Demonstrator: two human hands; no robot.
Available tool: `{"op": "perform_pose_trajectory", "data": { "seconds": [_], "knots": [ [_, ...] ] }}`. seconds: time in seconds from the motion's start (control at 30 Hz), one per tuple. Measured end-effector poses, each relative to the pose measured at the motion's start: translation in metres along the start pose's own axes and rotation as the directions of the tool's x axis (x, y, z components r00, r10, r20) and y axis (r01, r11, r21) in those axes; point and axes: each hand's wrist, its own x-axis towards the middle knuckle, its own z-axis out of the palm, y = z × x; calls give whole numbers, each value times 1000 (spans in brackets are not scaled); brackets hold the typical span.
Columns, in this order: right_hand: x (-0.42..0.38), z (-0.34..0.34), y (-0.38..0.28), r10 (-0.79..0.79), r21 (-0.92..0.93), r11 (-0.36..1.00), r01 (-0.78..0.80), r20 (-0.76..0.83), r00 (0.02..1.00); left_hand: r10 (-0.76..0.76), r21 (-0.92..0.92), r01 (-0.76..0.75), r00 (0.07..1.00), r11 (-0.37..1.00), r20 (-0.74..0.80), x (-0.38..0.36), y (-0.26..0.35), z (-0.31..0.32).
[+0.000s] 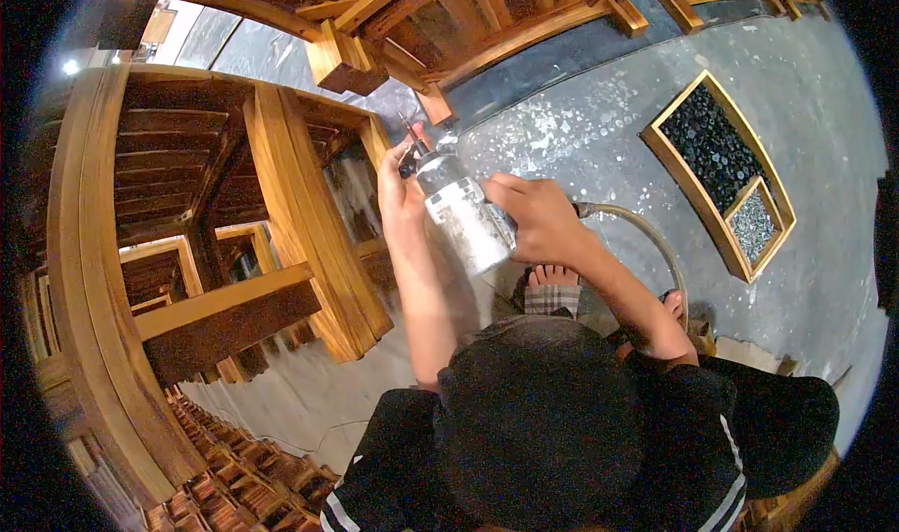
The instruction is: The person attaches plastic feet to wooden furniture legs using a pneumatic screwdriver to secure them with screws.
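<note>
One-handed, clasps in right hand [538, 215] a silver-and-white cylindrical metal tool [464, 221], likely hefty, stiff, best held mid-body, curling left hand [403, 184] near its tip, left grip unclear.

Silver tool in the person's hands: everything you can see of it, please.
The silver tool has a stout, roughly cylindrical, metallic-looking body with dark smudges and worn patches. One end is darker and carries a slim, dark rod. It is held up above the floor, tilted, rod toward the view's upper left. The right hand grips its side; the left hand is at the rod end. A hose emerges beside the right hand; its join is hidden.
</note>
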Motion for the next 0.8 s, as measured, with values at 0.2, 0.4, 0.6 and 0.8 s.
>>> {"op": "perform_pose_trajectory", "data": {
  "seconds": [0.2, 0.4, 0.6, 0.8],
  "knots": [
    [-5, 1, 4, -6, -44, 999, 6, -2, 1000, 12, 327, -28, 999, 945, 52, 11, 10, -13],
    [-10, -5, 7, 30, -35, 999, -28, 42, 999, 143, 322, -109, 986, 940, -85, 2, -8, 12],
    [-13, -5, 16, 21, -66, 998, -19, 34, 999, 98, 395, -71, 994, 916, -50, 0, -6, 20],
    [-15, -2, 19, 26, -70, 997, -22, 56, 998, 97, 425, -48, 991, 904, -95, -8, -1, 39]
  ]
}}
